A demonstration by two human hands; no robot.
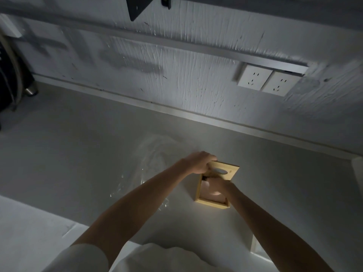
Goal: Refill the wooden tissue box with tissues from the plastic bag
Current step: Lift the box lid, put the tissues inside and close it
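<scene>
A light wooden tissue box sits on the grey table, its top partly uncovered. The wooden lid with an oval slot is slid toward the far end. My left hand grips the lid's far left corner. Over the opening, my right hand reaches into the box, where pale tissues show. Whether its fingers hold any is hidden. A clear plastic bag lies crumpled on the table just left of and behind the box.
The grey table runs back to a white textured wall with two power sockets at the right. Dark objects and a metal can stand at the far left. A white surface lies at the near left.
</scene>
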